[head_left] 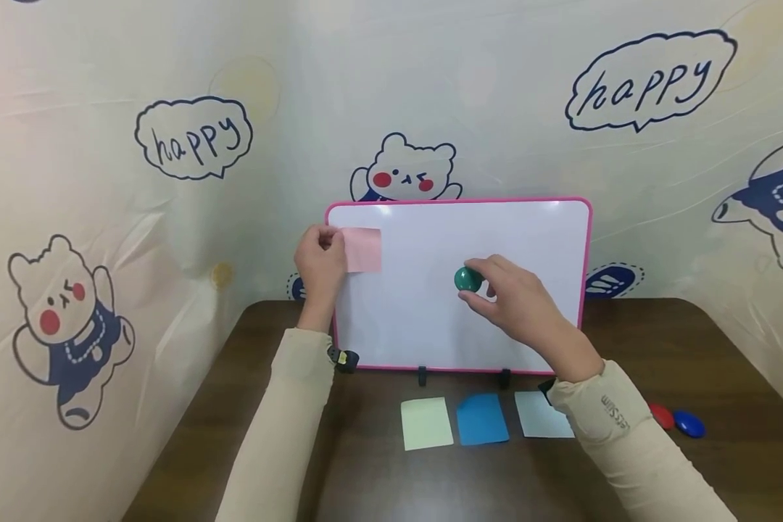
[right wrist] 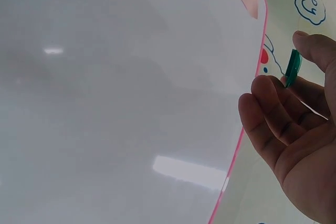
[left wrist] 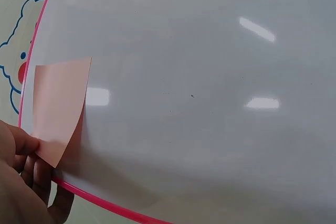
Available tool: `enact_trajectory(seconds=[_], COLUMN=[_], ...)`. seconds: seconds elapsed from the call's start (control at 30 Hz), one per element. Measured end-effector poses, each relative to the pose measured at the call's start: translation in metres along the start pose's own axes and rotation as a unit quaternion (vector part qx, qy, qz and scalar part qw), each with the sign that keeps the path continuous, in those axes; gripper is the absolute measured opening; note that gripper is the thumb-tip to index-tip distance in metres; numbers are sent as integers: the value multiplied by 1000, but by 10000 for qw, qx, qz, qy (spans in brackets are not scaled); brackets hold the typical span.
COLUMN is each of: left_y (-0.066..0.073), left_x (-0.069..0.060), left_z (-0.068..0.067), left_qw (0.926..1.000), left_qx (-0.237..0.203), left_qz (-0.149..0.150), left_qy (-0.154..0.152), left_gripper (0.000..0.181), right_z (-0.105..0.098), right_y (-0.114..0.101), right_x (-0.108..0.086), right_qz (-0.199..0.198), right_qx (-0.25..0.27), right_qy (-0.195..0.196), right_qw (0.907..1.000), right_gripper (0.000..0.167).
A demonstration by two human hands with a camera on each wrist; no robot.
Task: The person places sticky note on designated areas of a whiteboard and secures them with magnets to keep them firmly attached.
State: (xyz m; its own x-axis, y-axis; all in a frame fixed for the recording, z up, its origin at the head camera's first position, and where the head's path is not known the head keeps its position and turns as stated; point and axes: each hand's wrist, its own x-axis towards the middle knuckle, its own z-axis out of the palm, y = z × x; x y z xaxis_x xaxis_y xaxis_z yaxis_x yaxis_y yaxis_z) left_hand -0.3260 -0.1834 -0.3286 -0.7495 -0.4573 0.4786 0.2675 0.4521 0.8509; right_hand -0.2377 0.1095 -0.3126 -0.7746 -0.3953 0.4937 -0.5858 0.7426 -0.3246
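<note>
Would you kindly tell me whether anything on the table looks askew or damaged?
The blue sticky note on the table has an uneven top-left corner, perhaps folded or curled, while the pale green note looks square. Nothing looks spilled.

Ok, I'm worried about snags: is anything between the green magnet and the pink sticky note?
Nothing visible: only bare whiteboard shows between the green magnet and the pink sticky note. The left hand pinches the note's left edge.
</note>
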Motion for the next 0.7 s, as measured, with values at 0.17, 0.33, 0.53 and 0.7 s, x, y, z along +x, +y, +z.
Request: enact_trajectory(seconds=[0.17, 0.33, 0.53, 0.7], left_y=[1, 3, 5, 4], left_x=[1, 0, 0, -1], left_z=[1, 3, 3, 3], left_qw=[10000, 9998, 9998, 9998], left_qx=[40, 187, 96, 75], left_qz=[56, -83, -153, -189], left_qy=[15, -6, 29, 69], left_gripper=[16, 16, 17, 16], right_z=[-1, -3, -10, -10], right_y=[-5, -10, -18, -23], right_x=[7, 12, 24, 29], right_qz=[-155, -274, -581, -667], right_qx=[31, 30, 20, 53], right_qy=[36, 75, 290, 313], right_qw=[9999, 9996, 9979, 9973], right_gripper=[48, 47, 46, 44])
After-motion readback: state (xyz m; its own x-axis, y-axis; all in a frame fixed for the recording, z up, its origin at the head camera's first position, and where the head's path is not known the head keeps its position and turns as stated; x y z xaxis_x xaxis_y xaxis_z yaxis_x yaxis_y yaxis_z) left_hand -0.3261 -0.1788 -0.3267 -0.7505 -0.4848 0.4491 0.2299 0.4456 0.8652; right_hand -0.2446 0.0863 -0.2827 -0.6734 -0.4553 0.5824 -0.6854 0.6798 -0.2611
